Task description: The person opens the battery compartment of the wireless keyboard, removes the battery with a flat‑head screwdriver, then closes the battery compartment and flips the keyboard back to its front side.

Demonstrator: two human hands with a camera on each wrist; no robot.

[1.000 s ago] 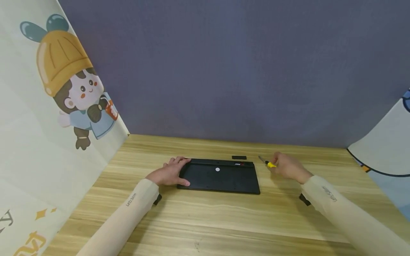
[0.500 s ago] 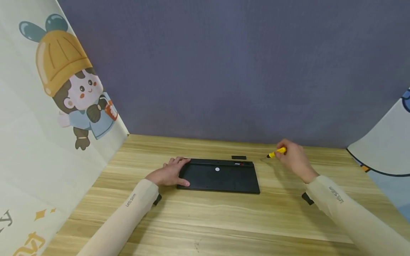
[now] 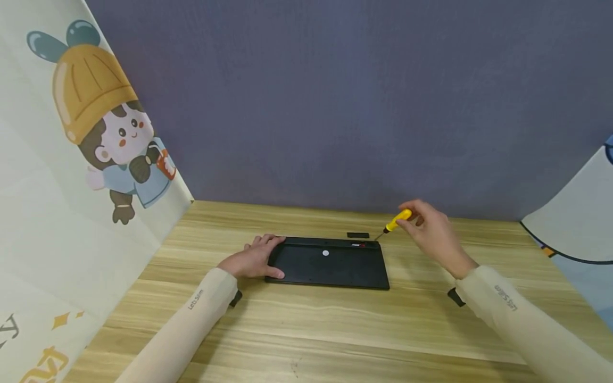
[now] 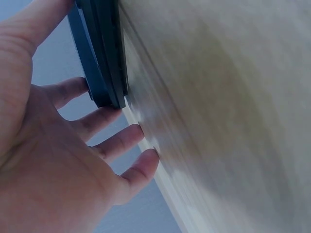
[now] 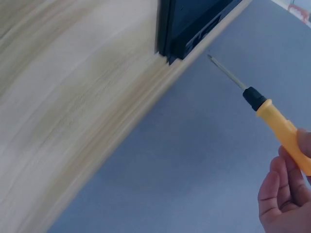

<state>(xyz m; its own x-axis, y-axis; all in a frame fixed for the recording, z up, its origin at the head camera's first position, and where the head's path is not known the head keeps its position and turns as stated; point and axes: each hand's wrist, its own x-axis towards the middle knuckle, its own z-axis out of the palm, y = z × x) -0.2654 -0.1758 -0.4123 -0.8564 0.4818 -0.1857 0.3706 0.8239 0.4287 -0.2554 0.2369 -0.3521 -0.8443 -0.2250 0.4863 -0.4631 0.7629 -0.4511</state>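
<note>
Screwdriver (image 3: 398,219): since half a second ago, carried toward 9–10 o'clock and tipped steeper; tip was out over the surface (image 3: 287,330), now lines up with the 2 o'clock corner of the black device (image 3: 330,270).
Tip contact: right wrist view shows a small gap to the device; touch not seen.
Right hand (image 3: 431,229): grip pinched on the yellow handle, thumb against fingertips; shaft slants down toward 8 o'clock.
Left hand (image 3: 251,260): same spot, device's 9 o'clock end; grip spread wide, thumb and forefinger resting on it, fingers not curled round.
Black device: flat, not shifted; white dot (image 3: 325,253) toward 12 o'clock from middle, red-marked piece (image 3: 360,244) in the raised bar at 1–2 o'clock.
Black strip (image 3: 357,235): loose on the surface, just past the device's far edge at 1 o'clock; unmoved.
Meaning: tool looks brought to bear on that end of the raised bar, left hand apparently steadying; exact work spot too small to tell.
</note>
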